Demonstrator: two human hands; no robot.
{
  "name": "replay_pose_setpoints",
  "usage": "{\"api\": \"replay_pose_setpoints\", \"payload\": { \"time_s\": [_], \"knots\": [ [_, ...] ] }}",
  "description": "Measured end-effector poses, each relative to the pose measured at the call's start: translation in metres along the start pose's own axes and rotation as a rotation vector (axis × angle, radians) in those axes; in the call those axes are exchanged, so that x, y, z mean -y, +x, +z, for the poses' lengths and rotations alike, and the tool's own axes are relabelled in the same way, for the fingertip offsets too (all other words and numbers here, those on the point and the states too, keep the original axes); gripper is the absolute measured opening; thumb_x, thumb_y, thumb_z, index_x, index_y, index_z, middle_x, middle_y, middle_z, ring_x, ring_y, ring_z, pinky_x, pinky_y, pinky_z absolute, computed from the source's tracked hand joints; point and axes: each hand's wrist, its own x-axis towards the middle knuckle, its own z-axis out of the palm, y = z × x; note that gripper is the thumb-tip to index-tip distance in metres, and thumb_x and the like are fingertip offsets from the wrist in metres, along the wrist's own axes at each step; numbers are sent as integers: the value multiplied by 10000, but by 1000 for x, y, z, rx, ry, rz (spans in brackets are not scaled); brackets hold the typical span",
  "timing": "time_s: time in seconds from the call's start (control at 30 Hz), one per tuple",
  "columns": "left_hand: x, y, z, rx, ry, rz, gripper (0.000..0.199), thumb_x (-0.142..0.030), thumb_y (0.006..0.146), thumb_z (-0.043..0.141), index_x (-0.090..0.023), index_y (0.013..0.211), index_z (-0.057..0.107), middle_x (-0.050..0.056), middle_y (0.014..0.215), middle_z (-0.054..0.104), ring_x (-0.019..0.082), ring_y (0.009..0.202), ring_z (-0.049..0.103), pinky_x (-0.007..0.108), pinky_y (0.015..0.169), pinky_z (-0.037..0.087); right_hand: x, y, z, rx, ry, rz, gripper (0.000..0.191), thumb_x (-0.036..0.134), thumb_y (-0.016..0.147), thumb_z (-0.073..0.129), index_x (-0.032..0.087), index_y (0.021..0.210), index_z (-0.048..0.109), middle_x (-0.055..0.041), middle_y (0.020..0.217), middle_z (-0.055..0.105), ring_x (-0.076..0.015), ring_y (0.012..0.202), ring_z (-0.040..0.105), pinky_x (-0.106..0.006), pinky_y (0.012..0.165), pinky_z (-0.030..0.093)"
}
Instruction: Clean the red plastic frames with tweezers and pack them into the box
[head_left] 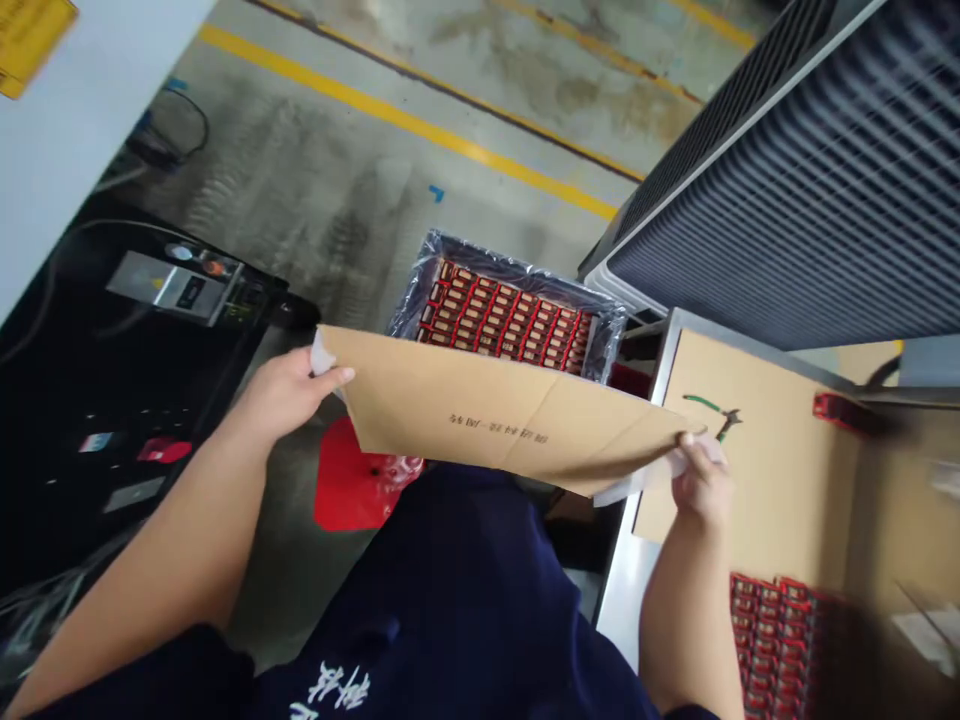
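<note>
A brown cardboard sheet (pixel 495 405) with printed characters stretches between my two hands. My left hand (pixel 289 395) grips its left end, thumb on top, together with a bit of white paper. At the other end my right hand (pixel 703 475) pinches the corner, with white paper (pixel 634 485) showing beneath the sheet. Just beyond the sheet stands a bin (pixel 607 345) lined with clear plastic film. Rows of small red parts with pale labels (pixel 502 315) fill it; the sheet hides the bin's near side.
At the right, a workbench (pixel 780 500) carries green-handled pliers (pixel 724 412), a red part (pixel 844 410) and many red parts (pixel 776 640). A tall ribbed grey unit (pixel 795 180) rises behind. A red stool (pixel 349 480) and black machine (pixel 150 400) are at the left.
</note>
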Motion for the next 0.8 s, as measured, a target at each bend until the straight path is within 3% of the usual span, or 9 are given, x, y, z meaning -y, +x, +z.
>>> {"api": "replay_pose_setpoints", "payload": {
  "time_s": [0.17, 0.27, 0.37, 0.5, 0.67, 0.8],
  "knots": [
    [-41, 36, 6, 21, 23, 55, 382, -255, 901, 664, -117, 1257, 672, 50, 1220, 762, 212, 1086, 696, 354, 1024, 528, -6, 57, 46, 10, -97, 0, 392, 493, 712, 816, 164, 826, 636, 40, 693, 619, -132, 646, 603, -256, 622, 501],
    [-65, 65, 18, 45, 79, 31, 301, -271, 966, 639, -97, 1210, 666, 80, 1164, 756, 191, 988, 709, 375, 936, 575, -11, 85, 75, 33, -216, 44, 315, 437, 860, 760, 149, 830, 636, 43, 690, 624, -117, 616, 607, -246, 596, 511],
    [-91, 103, 31, 58, 166, 6, 286, -348, 986, 636, -120, 1156, 666, 81, 1128, 720, 208, 984, 709, 408, 884, 603, -11, 110, 102, 47, -358, 100, 255, 380, 979, 665, 130, 931, 661, 8, 823, 673, -122, 675, 647, -267, 633, 561],
    [-120, 168, 50, 65, 294, -18, 263, -326, 964, 670, -140, 1150, 660, 83, 1162, 690, 228, 1055, 687, 430, 913, 596, -8, 145, 136, 50, -563, 165, 267, 377, 991, 651, 136, 1106, 667, -48, 1052, 699, -184, 880, 697, -350, 771, 609],
    [-130, 242, 82, 137, 374, -69, 287, -325, 955, 681, -150, 1181, 649, 89, 1194, 675, 238, 1082, 677, 430, 917, 591, -14, 190, 176, 59, -823, 255, 286, 369, 996, 643, 163, 1194, 651, -79, 1189, 677, -214, 1004, 687, -405, 865, 601],
    [-121, 273, 107, 156, 411, -133, 316, -340, 962, 670, -153, 1214, 635, 96, 1220, 665, 243, 1090, 673, 437, 919, 591, -26, 216, 202, 77, -978, 257, 277, 363, 1005, 630, 175, 1207, 648, -87, 1215, 671, -210, 1015, 682, -410, 879, 598]
  ]
}}
